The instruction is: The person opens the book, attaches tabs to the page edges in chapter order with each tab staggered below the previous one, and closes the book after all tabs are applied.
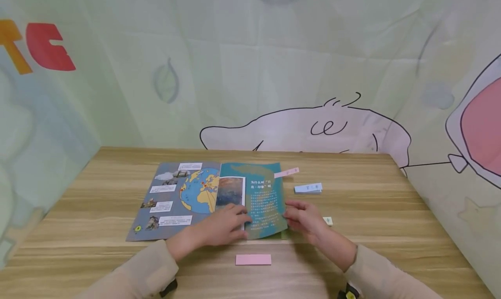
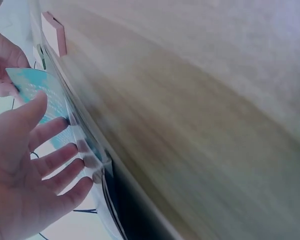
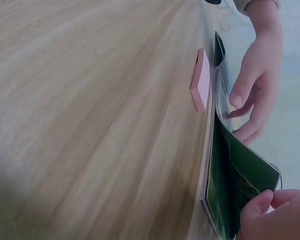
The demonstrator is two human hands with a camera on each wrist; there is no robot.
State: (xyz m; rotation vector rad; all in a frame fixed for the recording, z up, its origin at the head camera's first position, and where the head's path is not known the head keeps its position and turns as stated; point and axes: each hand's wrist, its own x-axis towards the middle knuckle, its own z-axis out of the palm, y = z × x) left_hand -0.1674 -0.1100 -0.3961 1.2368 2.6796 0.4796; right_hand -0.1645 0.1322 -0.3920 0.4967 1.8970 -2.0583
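Observation:
An open picture magazine [image 1: 146, 233] lies on the table, a globe map on its grey left page and a framed painting on its teal right page [image 1: 264, 170]. My left hand [image 1: 227, 225] rests near the spine, its fingertips touching the paper, fingers spread and relaxed in the left wrist view. With thumb and finger, my right hand [image 3: 280, 212] pinches the outer edge of the right page, which is lifted and bowed above the green page [image 3: 217, 185] beneath. A pink sticky tab [image 1: 289, 172] with handwriting sticks out from the top right edge.
A pink sticky-note pad [image 1: 253, 259] lies in front of the magazine. To the right are a folded blue note [image 1: 308, 188] with writing and a small pale note [image 1: 328, 221], partly behind my right hand. A printed cloth backdrop [image 1: 235, 72] stands behind the wooden table [image 1: 86, 194].

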